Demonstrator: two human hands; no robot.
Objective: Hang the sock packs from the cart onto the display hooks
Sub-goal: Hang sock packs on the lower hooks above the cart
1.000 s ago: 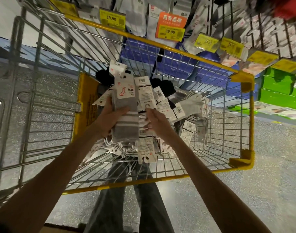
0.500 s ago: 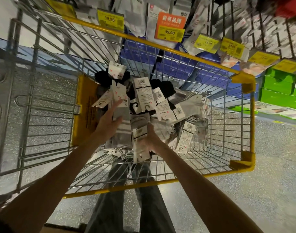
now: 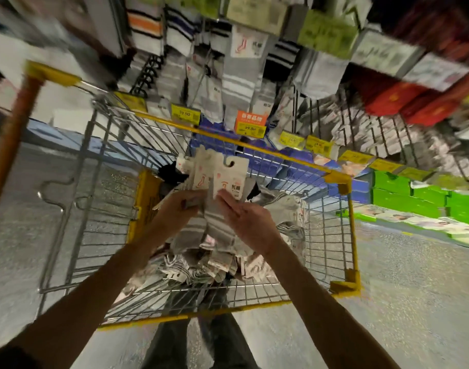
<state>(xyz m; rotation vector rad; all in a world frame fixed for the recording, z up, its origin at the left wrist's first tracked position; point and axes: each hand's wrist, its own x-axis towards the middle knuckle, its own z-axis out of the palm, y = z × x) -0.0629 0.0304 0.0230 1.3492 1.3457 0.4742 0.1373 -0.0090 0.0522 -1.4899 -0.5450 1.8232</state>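
Your left hand [image 3: 181, 209] and right hand [image 3: 250, 218] each close on grey striped sock packs with white card headers [image 3: 229, 179], lifted above the yellow-rimmed wire cart [image 3: 337, 178], hanger holes up so they can slide onto the display hooks [image 3: 145, 75].

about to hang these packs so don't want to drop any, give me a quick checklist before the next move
1. Left hand gripping the grey striped sock packs: ok, several packs fanned in it.
2. Right hand steadying the front pack: ok, fingers rest on its card.
3. Hanger hole on the front card clear: ok, open and facing up.
4. Packs lifted above the pile in the cart: ok.
5. Free display hook to aim for: cannot tell, the display above is blurred.
6. Matching grey striped socks hanging above: ok, straight ahead.
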